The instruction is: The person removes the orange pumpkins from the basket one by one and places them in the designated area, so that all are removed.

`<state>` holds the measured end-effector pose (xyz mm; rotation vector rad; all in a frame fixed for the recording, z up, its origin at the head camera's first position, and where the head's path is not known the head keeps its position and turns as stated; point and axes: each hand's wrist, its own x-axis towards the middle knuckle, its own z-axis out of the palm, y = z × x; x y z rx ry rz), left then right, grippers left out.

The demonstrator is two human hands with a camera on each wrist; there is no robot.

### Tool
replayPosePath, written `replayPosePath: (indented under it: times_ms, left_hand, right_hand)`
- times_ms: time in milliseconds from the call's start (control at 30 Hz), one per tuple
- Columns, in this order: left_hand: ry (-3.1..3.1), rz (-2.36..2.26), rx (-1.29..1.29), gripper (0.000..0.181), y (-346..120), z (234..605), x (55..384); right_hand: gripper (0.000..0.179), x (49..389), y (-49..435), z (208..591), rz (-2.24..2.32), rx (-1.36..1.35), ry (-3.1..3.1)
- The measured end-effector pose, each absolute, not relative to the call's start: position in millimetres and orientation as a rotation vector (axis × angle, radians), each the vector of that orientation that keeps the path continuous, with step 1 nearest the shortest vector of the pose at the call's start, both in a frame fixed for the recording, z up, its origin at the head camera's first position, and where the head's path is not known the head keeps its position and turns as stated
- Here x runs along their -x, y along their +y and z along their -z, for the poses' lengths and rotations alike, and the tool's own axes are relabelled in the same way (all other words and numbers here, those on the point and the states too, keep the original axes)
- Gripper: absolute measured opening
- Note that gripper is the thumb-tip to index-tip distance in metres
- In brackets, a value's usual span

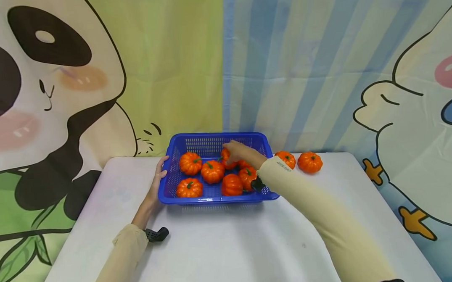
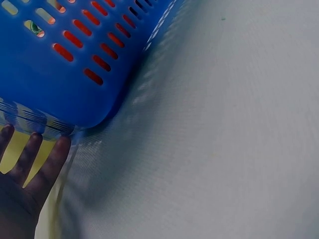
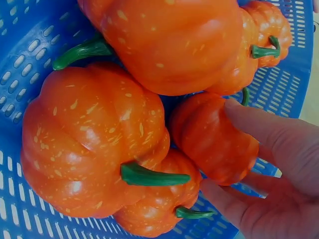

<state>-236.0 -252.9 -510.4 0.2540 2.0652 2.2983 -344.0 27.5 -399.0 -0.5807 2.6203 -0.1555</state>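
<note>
In the blue slotted basket (image 1: 217, 199) by the far edge of the table (image 1: 208, 251), the right hand (image 1: 242, 153) pinches a small orange pumpkin (image 3: 214, 139); a light grip seems best, while the left hand (image 1: 160, 171), fingers spread against the basket's left side, should steady it

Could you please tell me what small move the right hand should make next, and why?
The right hand should probably release its pumpkin: that one is already inside the blue basket among others, while two more pumpkins lie outside on the white table.
</note>
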Motion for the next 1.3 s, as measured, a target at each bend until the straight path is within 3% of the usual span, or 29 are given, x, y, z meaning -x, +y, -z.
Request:
replayPosePath:
  times_ms: [367, 600, 933, 1300]
  left_hand:
    - [2.058, -2.308, -0.247, 0.058, -251.3, 507.8, 233.4]
    - [2.039, -2.300, -0.230, 0.058, -250.1, 504.2, 230.7]
    - [2.027, -2.292, -0.196, 0.058, -250.0, 504.8, 229.8]
    - [2.018, -2.290, -0.178, 0.060, -249.6, 500.4, 229.4]
  right_hand:
    - [0.082, 339.2, 29.0, 404.8, 0.172, 0.556, 2.709]
    - [0.077, 324.2, 44.7, 396.2, 0.441, 0.615, 2.788]
    - [0.079, 263.6, 77.5, 378.5, 0.822, 0.634, 2.841]
    - [0.077, 213.3, 152.5, 379.9, 1.094, 0.530, 2.945]
